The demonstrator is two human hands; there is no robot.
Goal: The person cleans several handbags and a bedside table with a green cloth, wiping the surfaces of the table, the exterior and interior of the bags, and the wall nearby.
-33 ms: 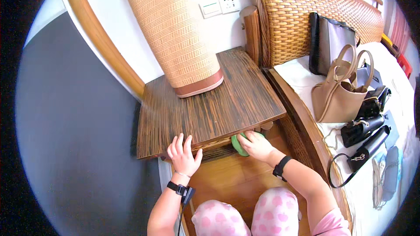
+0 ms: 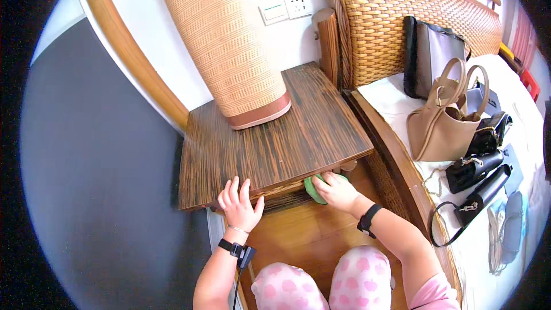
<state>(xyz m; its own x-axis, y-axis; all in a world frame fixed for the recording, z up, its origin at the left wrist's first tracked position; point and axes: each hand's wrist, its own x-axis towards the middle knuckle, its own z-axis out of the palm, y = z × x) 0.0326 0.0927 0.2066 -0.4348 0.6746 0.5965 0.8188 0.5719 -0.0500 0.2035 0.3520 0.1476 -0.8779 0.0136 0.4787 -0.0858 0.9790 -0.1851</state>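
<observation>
Nothing has moved: right hand [image 2: 338,190] presses green cloth [image 2: 314,188], left hand [image 2: 240,205] spread on nightstand [image 2: 275,143] edge

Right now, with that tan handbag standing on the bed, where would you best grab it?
By the two looped handles at the top of the tan handbag, coming from above. It stands upright with the handles arching up free, while black bags crowd its right side and a dark bag stands behind.

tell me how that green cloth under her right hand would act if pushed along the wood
The green cloth looks soft and bunched under the right hand, so it would probably crumple rather than slide stiffly. It seems thin and light, likely dragging easily along the bedside table edge.
</observation>
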